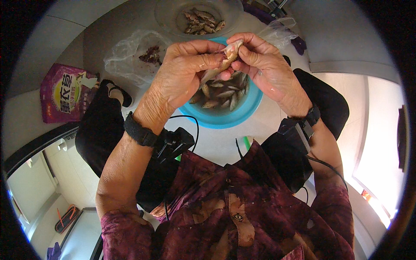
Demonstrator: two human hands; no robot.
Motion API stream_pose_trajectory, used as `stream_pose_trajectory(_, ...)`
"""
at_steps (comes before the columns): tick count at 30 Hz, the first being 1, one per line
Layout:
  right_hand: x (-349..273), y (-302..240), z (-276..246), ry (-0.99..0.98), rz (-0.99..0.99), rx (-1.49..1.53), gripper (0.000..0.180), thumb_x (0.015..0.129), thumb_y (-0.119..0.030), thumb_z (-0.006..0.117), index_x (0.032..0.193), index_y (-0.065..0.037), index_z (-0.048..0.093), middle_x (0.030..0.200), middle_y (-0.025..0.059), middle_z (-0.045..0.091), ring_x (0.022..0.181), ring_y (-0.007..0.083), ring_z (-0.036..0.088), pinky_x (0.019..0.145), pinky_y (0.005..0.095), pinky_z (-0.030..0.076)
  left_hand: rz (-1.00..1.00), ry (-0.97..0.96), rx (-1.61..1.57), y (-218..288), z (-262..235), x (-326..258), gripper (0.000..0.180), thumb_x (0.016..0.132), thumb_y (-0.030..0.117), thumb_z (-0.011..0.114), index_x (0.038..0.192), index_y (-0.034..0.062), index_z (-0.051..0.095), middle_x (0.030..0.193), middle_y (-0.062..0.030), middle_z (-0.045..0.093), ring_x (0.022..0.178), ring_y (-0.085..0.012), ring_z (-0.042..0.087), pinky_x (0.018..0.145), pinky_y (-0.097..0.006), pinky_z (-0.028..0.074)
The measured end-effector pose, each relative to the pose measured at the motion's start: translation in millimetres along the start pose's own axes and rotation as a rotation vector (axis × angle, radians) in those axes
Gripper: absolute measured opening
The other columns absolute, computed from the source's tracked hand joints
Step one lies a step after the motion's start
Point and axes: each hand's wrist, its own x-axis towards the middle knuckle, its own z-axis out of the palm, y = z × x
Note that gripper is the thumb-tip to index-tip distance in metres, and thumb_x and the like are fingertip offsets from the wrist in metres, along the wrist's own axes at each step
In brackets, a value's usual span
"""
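A small fish (232,53) is held up between both my hands, its pale belly side toward me and reddish flesh showing near the head. My left hand (186,65) grips its body, the thumb pressed against the opened part. With thumb and fingers, my right hand (264,65) pinches the head end. Just below the hands stands a light blue basin (253,113) on the floor. Several small whole fish (223,95) lie in it, apparently in water; my hands and the held fish hide its far part.
Beyond the basin is a clear bowl (162,19) with several fish (201,21) in it. A clear plastic bag (123,58) holding dark red scraps (151,55) lies to the left. Farther left stands a purple package (51,95). Another clear bag (281,32) lies at the right.
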Motion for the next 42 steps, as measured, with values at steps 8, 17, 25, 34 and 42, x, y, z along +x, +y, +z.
stream_pose_trajectory(8,-2,-3,5,0.025,-0.002,-0.083,0.022,0.091,-0.014,0.055,0.109,-0.002,0.058,0.097,0.0064,0.062,0.081,0.0113,0.062,0.076,0.0224,0.053,-0.021,0.042,-0.034,0,0,-2,0.025,0.084,-0.001,0.059,0.106,-0.0128,0.057,0.099,-0.0171,0.064,0.089,-0.0209,0.063,0.077,-0.029,0.055)
stream_pose_trajectory(17,-3,-4,9,0.046,0.001,-0.178,0.02,0.09,-0.013,0.056,0.107,-0.002,0.06,0.098,0.007,0.062,0.083,0.0132,0.062,0.076,0.0242,0.053,-0.049,0.034,-0.038,-3,-5,-1,0.023,0.08,0.0,0.062,0.102,-0.0054,0.061,0.098,-0.0131,0.065,0.089,-0.0196,0.062,0.083,-0.029,0.051)
stream_pose_trajectory(25,-3,-5,10,0.052,0.01,-0.186,0.019,0.09,-0.012,0.055,0.105,0.0,0.06,0.097,0.0073,0.063,0.085,0.0145,0.062,0.076,0.0249,0.053,-0.028,0.078,0.018,-4,-3,-2,0.022,0.08,-0.001,0.061,0.101,-0.0082,0.06,0.095,-0.0148,0.065,0.085,-0.0197,0.063,0.078,-0.028,0.052)
stream_pose_trajectory(34,-1,-1,11,0.069,-0.032,-0.2,0.019,0.091,-0.01,0.055,0.105,0.0,0.061,0.096,0.0087,0.064,0.084,0.0158,0.063,0.076,0.0254,0.053,0.005,0.136,0.08,-3,4,-2,0.022,0.081,0.0,0.06,0.099,-0.012,0.059,0.086,-0.0158,0.065,0.067,-0.0183,0.064,0.063,-0.024,0.053)
stream_pose_trajectory(42,-1,2,9,0.072,-0.027,-0.186,0.019,0.09,-0.01,0.055,0.106,0.0,0.06,0.097,0.0102,0.064,0.085,0.017,0.063,0.078,0.0261,0.053,0.007,0.203,0.222,-5,5,-1,0.02,0.079,0.004,0.063,0.094,-0.0096,0.062,0.077,-0.0107,0.065,0.058,-0.0117,0.059,0.055,-0.02,0.045)
